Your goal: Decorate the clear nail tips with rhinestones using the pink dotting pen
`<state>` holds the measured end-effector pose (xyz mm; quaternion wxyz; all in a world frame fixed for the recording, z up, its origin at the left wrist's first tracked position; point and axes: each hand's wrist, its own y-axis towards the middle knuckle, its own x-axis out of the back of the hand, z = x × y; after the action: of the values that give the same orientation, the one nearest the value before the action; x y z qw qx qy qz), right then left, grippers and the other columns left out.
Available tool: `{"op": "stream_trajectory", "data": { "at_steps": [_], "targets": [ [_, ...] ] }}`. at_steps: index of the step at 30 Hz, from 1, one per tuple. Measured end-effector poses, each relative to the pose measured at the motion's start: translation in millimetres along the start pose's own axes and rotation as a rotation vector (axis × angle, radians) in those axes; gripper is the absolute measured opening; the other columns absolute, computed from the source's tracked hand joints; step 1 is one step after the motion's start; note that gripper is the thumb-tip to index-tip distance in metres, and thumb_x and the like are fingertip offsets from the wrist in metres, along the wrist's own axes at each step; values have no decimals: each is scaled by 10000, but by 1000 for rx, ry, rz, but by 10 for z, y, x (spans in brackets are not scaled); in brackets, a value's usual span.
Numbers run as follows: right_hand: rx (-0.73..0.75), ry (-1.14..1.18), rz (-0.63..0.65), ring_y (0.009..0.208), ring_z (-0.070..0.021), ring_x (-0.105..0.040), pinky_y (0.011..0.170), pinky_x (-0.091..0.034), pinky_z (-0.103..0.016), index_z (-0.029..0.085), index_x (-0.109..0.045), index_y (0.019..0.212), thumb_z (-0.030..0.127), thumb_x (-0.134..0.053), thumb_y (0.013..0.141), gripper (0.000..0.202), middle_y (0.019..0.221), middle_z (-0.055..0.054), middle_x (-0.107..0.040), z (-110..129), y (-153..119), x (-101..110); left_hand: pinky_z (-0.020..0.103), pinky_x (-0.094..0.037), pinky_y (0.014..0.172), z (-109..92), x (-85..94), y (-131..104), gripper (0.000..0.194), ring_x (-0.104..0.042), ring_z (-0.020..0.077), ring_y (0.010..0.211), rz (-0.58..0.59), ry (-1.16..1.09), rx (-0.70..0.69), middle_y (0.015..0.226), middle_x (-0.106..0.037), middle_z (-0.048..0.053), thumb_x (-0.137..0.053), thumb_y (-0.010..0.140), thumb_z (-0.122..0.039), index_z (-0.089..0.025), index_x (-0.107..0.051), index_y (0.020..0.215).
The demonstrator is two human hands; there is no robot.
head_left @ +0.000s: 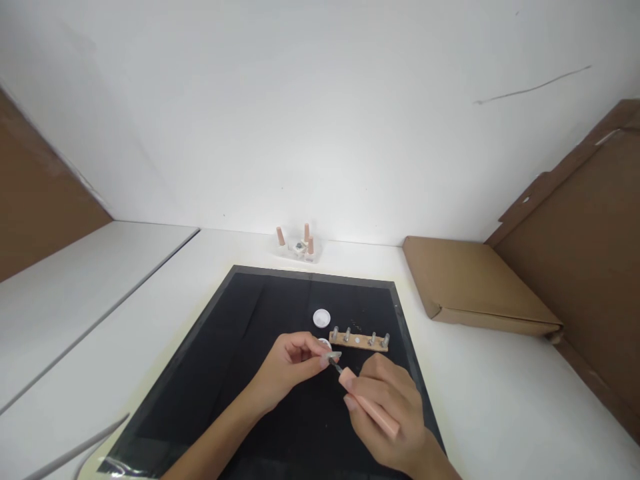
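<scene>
Between thumb and fingers, my left hand (287, 363) pinches a small pale false nail (337, 355) above the black mat. My right hand (393, 407) grips a nail polish brush (370, 403) by its pink cap handle, its bristle end meeting the false nail. Just behind the fingers lies a cardboard strip (367, 343) with several clear false nails standing on it and a white dot near its middle. A small white dish (321, 318) sits behind the strip's left end. Another white round piece (325, 343) is mostly hidden by my left hand.
The black mat (240, 333) covers the middle of the white table (165, 293). At the wall stands a clear tray (310, 258) with pink-capped bottles (311, 245). A flat cardboard box (475, 280) lies to the right. Brown cardboard panels (590, 233) rise at both sides.
</scene>
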<state>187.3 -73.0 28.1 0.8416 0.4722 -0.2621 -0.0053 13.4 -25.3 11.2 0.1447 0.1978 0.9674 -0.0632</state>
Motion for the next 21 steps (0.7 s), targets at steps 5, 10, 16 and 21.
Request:
{"op": "stream_trajectory", "data": {
  "at_steps": [5, 10, 16, 21],
  "targets": [
    [-4, -45, -16, 501, -122, -439, 449, -359, -245, 187, -573, 852, 63, -513, 763, 163, 594, 9, -490, 4, -2, -15, 288, -493, 734, -16, -11, 1, 161, -667, 171, 730, -9, 25, 7, 736, -738, 53, -779, 642, -264, -143, -673, 641],
    [0, -6, -20, 520, -124, -470, 469, -407, -248, 189, -585, 939, 50, -530, 765, 229, 628, 0, -529, 4, 11, -3, 270, -493, 712, -2, 3, -4, 155, -665, 163, 724, -8, 2, -3, 743, -738, 50, -781, 640, -249, -141, -669, 642],
    [-7, -23, -32, 507, -129, -439, 445, -369, -253, 184, -577, 895, 49, -519, 766, 196, 589, 6, -493, 0, 4, 2, 254, -489, 722, 2, 9, -2, 111, -660, 147, 727, 8, -14, -4, 736, -736, 35, -766, 663, -212, -146, -679, 648],
    [7, 13, -14, 540, -128, -480, 475, -421, -254, 175, -587, 980, 37, -541, 769, 257, 642, -13, -545, -2, 22, 6, 249, -483, 708, 4, 5, 3, 120, -656, 147, 723, 16, -24, -2, 744, -738, 35, -774, 655, -218, -147, -677, 648]
  ]
}}
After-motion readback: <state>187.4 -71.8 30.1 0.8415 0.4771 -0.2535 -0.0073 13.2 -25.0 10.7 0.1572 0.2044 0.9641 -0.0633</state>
